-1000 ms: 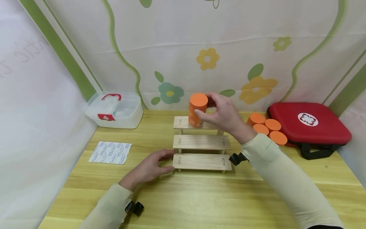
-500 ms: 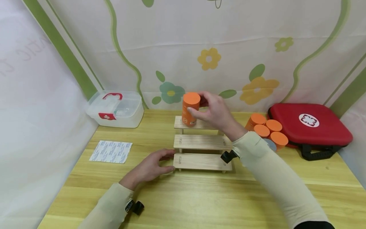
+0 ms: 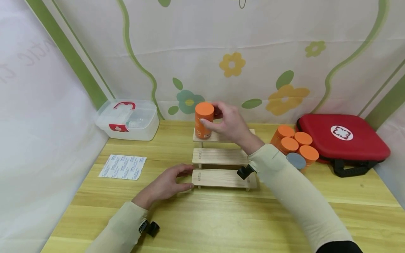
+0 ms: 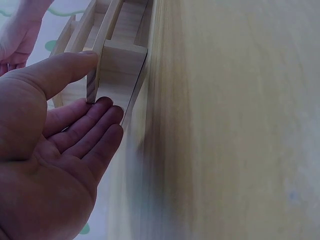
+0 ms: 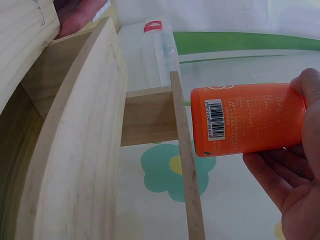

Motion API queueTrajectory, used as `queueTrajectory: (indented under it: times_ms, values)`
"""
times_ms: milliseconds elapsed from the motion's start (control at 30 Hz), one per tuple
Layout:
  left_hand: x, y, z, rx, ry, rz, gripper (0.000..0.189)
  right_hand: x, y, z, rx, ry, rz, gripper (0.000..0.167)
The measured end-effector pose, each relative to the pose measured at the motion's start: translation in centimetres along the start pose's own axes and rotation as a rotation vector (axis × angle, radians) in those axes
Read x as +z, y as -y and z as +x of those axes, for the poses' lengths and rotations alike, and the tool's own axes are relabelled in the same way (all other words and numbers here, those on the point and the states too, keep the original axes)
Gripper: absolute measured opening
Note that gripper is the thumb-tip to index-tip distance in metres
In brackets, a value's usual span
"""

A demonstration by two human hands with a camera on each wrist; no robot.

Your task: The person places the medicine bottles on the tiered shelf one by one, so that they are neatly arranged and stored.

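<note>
My right hand (image 3: 232, 124) grips an orange cylindrical bottle (image 3: 204, 121) upright over the left end of the wooden three-step stand's top board (image 3: 223, 137). In the right wrist view, a narrow gap separates the base of the bottle (image 5: 245, 120) from the board's edge (image 5: 186, 160); a barcode label faces that camera. At the left end of the stand's lowest board (image 3: 221, 178) is my left hand (image 3: 166, 184). Its thumb (image 4: 75, 67) touches the board's edge in the left wrist view, and its relaxed fingers (image 4: 95, 130) lie by the end support.
Several orange-lidded bottles (image 3: 289, 144) and one grey-lidded bottle (image 3: 296, 160) stand right of the stand, beside a red first-aid case (image 3: 343, 137). A clear medical box (image 3: 128, 119) sits back left, with a printed blister pack (image 3: 122, 167) lying in front of it.
My right hand has carried the orange bottle leftward along the top board to its left end. The grey-lidded bottle has come into view from behind the right forearm. My left hand has stayed put.
</note>
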State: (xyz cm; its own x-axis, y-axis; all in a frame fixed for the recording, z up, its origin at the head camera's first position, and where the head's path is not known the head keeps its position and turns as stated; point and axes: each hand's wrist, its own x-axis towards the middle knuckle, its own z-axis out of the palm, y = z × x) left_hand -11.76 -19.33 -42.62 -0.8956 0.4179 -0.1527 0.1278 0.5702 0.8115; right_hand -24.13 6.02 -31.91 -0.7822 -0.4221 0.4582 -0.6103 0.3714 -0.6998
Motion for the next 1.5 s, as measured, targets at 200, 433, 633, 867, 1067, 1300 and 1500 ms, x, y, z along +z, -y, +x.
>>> queueTrajectory:
  times_ms: [200, 433, 633, 867, 1067, 1300, 1500]
  values:
    - [0.1, 0.0, 0.1, -0.001, 0.001, 0.002, 0.061, 0.2, 0.1, 0.1, 0.054, 0.042, -0.002, 0.056]
    - [0.0, 0.1, 0.1, 0.010, 0.001, 0.009, 0.060, 0.2, 0.2, 0.3, 0.083, 0.072, -0.007, 0.060]
    - [0.1, 0.2, 0.0, 0.018, 0.004, -0.002, 0.060, 0.0, 0.2, 0.3, 0.125, 0.113, 0.000, 0.062]
    - [0.1, 0.2, 0.0, 0.018, -0.001, -0.001, 0.060, -0.8, 0.1, 0.1, 0.148, 0.145, 0.065, 0.067]
    - [0.1, 0.0, -0.1, -0.005, -0.008, 0.005, 0.061, -1.7, 0.0, -0.3, 0.146, 0.141, 0.100, 0.063]
    - [0.1, -0.1, 0.0, -0.014, -0.015, 0.008, 0.062, -2.6, -0.1, -1.2, 0.144, 0.121, 0.077, 0.059]
    - [0.2, 0.0, 0.0, -0.010, -0.020, 0.006, 0.064, -3.5, 0.0, -2.0, 0.127, 0.111, 0.046, 0.056]
